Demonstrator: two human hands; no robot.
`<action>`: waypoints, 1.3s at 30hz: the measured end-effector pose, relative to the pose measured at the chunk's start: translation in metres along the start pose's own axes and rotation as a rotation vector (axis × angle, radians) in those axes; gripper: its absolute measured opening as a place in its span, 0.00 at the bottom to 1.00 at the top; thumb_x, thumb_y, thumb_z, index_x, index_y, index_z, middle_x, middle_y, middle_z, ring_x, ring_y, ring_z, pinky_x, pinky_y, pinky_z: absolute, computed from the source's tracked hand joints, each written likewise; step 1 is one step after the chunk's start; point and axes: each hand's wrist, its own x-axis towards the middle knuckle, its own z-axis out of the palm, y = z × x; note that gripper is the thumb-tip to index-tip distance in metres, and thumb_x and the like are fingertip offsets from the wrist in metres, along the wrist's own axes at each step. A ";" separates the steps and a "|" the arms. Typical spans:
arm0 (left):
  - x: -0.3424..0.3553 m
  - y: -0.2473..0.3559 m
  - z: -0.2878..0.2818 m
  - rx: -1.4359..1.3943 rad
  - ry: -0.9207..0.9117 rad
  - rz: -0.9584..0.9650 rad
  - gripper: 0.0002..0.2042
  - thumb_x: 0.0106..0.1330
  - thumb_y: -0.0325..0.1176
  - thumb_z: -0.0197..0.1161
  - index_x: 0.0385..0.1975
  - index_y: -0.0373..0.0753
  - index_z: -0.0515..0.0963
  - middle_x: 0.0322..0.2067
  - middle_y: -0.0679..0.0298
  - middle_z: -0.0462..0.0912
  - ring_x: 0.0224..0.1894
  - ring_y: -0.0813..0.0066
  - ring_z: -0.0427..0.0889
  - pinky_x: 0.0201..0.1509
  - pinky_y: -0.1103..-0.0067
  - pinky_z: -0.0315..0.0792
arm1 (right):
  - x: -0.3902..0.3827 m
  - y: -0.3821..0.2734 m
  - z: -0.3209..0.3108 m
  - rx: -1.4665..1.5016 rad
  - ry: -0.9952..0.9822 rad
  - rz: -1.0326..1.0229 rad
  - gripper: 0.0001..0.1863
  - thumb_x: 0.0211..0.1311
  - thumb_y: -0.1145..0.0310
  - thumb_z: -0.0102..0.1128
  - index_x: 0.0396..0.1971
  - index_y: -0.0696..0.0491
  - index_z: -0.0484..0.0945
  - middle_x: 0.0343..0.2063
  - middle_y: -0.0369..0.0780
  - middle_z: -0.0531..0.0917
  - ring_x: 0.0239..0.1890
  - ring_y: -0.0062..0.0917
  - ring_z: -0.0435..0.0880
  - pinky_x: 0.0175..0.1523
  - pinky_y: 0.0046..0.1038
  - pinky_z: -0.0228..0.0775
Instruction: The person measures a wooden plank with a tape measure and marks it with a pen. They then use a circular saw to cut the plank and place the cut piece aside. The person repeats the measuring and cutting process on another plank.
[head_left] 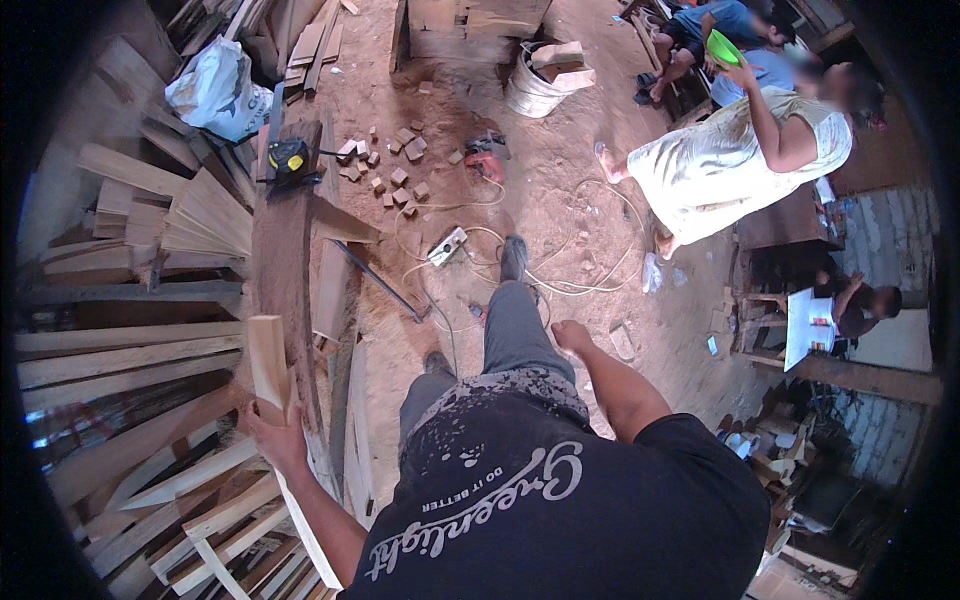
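Observation:
At the left, my left hand [275, 432] is closed around a pale piece of wood [267, 358], which lies along a long, thick timber beam [278, 255]. A pale strip [308, 530] shows beside my left forearm; whether it belongs to the same piece is not clear. My right hand [572, 337] hangs beside my right leg, fingers curled in, nothing visible in it. Farther along the beam sits a black and yellow tool [288, 156], perhaps a tape measure or a small power tool.
Stacked boards [130, 340] fill the left side. Small wood blocks [400, 178], a red power tool [487, 158], a power strip [447, 246] and looping cords lie on the dirt floor. A white bucket [545, 80] stands ahead. A person in a pale garment [730, 160] holds a green bowl [722, 48].

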 end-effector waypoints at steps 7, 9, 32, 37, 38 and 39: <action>0.021 -0.043 0.043 0.222 -0.030 -0.085 0.45 0.57 0.48 0.82 0.67 0.25 0.68 0.68 0.38 0.71 0.72 0.36 0.69 0.78 0.54 0.63 | 0.193 0.025 -0.068 0.042 -0.002 -0.035 0.27 0.72 0.47 0.51 0.39 0.56 0.88 0.45 0.59 0.88 0.52 0.56 0.87 0.58 0.49 0.78; 0.032 -0.037 0.035 0.255 -0.104 -0.215 0.46 0.56 0.44 0.83 0.70 0.24 0.66 0.69 0.37 0.71 0.73 0.38 0.68 0.80 0.56 0.60 | 0.264 0.033 -0.072 0.070 -0.035 -0.060 0.26 0.71 0.48 0.52 0.39 0.57 0.88 0.44 0.59 0.88 0.52 0.55 0.87 0.59 0.49 0.78; -0.167 0.210 0.122 0.590 -0.491 -0.901 0.32 0.65 0.44 0.72 0.66 0.40 0.72 0.58 0.47 0.76 0.59 0.57 0.77 0.60 0.58 0.74 | 0.864 -0.169 -0.059 -0.764 -0.432 -0.477 0.30 0.74 0.65 0.53 0.74 0.52 0.69 0.73 0.51 0.70 0.72 0.48 0.74 0.69 0.47 0.75; -0.213 0.213 0.112 0.394 -0.348 -1.012 0.27 0.64 0.38 0.74 0.61 0.38 0.75 0.52 0.51 0.80 0.53 0.61 0.80 0.56 0.64 0.76 | 0.813 -0.125 -0.100 -0.223 -0.377 -0.206 0.32 0.78 0.61 0.49 0.80 0.39 0.59 0.67 0.58 0.76 0.65 0.54 0.80 0.68 0.47 0.73; -0.203 0.195 0.109 0.330 -0.342 -0.990 0.26 0.64 0.37 0.75 0.60 0.38 0.75 0.51 0.52 0.80 0.52 0.61 0.80 0.56 0.65 0.77 | 0.825 -0.063 -0.107 -0.164 -0.236 -0.101 0.30 0.81 0.57 0.49 0.80 0.35 0.61 0.65 0.56 0.80 0.66 0.52 0.80 0.68 0.45 0.72; -0.223 0.194 0.103 0.276 -0.297 -1.010 0.25 0.64 0.35 0.75 0.59 0.38 0.76 0.50 0.53 0.81 0.51 0.62 0.81 0.55 0.66 0.77 | 0.817 -0.046 -0.122 -0.188 -0.228 -0.156 0.31 0.77 0.59 0.53 0.78 0.38 0.64 0.63 0.53 0.83 0.64 0.47 0.82 0.65 0.43 0.75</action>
